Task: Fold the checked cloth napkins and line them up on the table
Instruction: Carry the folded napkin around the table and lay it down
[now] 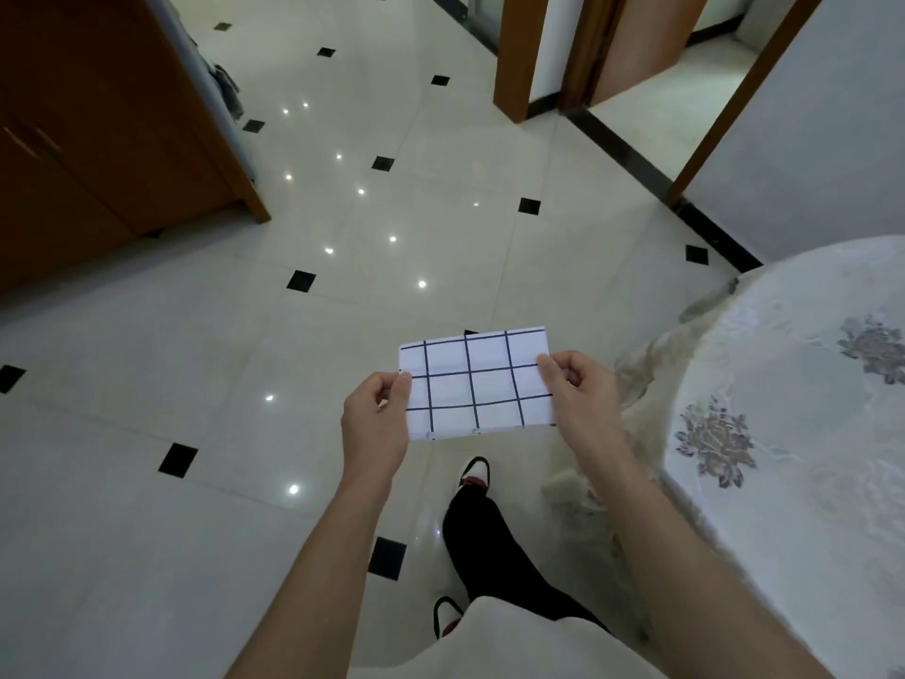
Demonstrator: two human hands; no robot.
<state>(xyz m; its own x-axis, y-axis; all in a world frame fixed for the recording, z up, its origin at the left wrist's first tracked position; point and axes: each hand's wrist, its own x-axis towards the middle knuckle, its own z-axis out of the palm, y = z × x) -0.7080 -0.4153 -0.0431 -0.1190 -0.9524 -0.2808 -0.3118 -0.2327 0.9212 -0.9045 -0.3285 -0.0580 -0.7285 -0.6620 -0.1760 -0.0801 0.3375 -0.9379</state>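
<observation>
Left hand [377, 414], right hand [575, 389] pinch folded napkin [477, 384]; seemingly above floor [196, 384].

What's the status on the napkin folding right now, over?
Left hand and right hand pinch folded checked napkin by its ends, mid-air over floor. Table at right, no napkins seen there. Nothing in the way.

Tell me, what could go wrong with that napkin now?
The folded napkin hangs over the floor, not the table, and the left hand and right hand only pinch its side edges. If one slips, it could drop onto the floor or fall open. The tablecloth also drapes low near the shoe, so a step might catch it.
</observation>
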